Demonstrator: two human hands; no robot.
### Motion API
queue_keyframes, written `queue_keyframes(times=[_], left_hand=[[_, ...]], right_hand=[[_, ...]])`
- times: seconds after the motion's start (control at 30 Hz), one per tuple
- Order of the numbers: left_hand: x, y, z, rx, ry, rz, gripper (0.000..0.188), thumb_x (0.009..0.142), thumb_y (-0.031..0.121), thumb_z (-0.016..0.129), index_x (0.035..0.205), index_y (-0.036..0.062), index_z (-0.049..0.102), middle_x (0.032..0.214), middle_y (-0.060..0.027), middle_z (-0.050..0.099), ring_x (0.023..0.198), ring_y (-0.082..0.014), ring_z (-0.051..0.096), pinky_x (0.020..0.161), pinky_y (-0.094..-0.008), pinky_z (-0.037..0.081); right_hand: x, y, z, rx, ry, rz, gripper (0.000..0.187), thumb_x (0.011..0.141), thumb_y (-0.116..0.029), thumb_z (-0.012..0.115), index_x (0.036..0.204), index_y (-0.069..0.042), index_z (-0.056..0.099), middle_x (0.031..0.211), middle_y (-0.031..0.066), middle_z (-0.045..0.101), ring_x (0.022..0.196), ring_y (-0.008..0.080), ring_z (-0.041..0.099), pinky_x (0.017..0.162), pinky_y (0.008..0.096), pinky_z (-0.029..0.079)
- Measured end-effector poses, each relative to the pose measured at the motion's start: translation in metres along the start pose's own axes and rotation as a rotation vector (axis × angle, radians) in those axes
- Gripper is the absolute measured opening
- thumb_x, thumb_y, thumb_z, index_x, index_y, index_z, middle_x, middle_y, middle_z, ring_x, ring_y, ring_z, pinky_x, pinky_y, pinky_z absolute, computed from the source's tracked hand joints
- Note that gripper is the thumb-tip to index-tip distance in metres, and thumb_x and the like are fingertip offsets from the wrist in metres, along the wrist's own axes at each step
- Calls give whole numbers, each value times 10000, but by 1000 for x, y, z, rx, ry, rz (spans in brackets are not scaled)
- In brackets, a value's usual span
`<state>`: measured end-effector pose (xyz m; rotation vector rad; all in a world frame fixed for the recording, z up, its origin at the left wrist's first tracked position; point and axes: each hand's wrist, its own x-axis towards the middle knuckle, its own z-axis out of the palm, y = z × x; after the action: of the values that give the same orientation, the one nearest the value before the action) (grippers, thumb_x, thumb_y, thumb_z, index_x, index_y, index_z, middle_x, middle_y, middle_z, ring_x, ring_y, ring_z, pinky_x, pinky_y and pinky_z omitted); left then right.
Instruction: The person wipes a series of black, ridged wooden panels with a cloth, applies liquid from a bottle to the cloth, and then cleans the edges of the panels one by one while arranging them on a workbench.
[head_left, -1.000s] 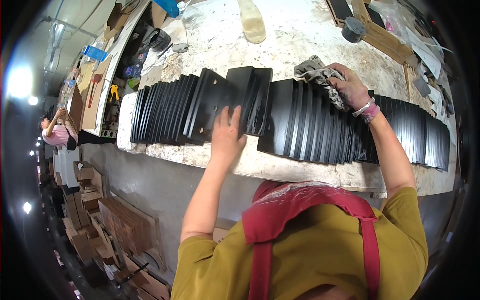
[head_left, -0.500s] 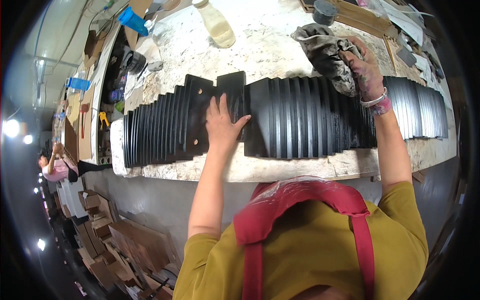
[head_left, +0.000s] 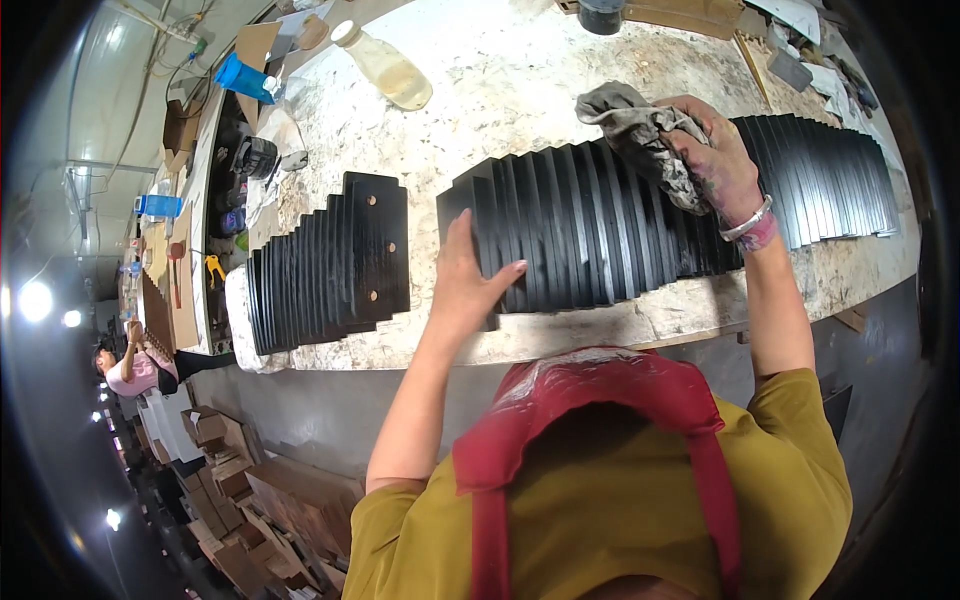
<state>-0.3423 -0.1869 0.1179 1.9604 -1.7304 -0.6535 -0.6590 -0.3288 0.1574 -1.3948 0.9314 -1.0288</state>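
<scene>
Flat black panels lie overlapped like fallen dominoes in two groups on a paint-stained white table. My left hand (head_left: 465, 285) rests, fingers and thumb spread, on the near left end of the longer right-hand row (head_left: 575, 230). In my right hand (head_left: 718, 165) is a crumpled grey rag (head_left: 625, 115) with dark stains, held over the middle of that row. Paint marks this hand, and a bracelet circles its wrist. The shorter left-hand group (head_left: 320, 265) stands apart across a strip of bare tabletop; round holes show in its rightmost panel.
On the far side of the table (head_left: 500, 70) are a bottle of pale liquid (head_left: 385, 65), a blue bottle (head_left: 245, 78) and a dark tub (head_left: 600, 15). Cardboard boxes (head_left: 240, 480) are stacked on the floor at left. Another person (head_left: 135, 370) works farther off.
My left hand has shifted right with the end panel, which now lies against the right-hand row, leaving a gap beside the left group. The rag remains in my right hand.
</scene>
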Motion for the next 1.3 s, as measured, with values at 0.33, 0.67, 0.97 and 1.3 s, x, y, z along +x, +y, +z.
queue_keyframes(times=[0.33, 0.67, 0.97, 1.3], left_hand=[[-9, 54, 44, 448, 29, -91, 949, 703, 410, 790, 1464, 134, 294, 1536, -204, 184, 1371, -494, 216, 1032, -646, 286], [-17, 0, -2, 379, 229, -229, 954, 714, 284, 757, 1468, 36, 228, 1461, -273, 312, 1335, -418, 346, 1088, -433, 338], [-7, -21, -44, -15, 176, -280, 995, 716, 239, 756, 1467, -54, 174, 1425, -297, 368, 1319, -374, 410, 1075, -368, 357], [-84, -70, -62, -241, 299, -421, 693, 856, 231, 682, 1422, 1, 356, 1279, -248, 564, 1209, -327, 539, 1012, -363, 404]], right_hand=[[8, 38, -33, -625, -205, -256, 404, 954, -338, 568, 1202, -19, 568, 1246, 84, 560, 1077, 160, 580, 929, 286, 465], [23, 25, -8, -425, -351, -229, 327, 870, -90, 643, 1195, -81, 610, 1108, 69, 618, 1012, 174, 592, 911, 271, 456], [42, 21, 166, -1463, -956, -628, 191, 781, -68, 594, 939, 0, 677, 789, 164, 665, 755, 300, 676, 642, 433, 541], [70, 23, 248, -1443, -1108, -591, 251, 886, -156, 517, 1052, -61, 678, 905, 151, 690, 873, 330, 689, 705, 444, 554]])
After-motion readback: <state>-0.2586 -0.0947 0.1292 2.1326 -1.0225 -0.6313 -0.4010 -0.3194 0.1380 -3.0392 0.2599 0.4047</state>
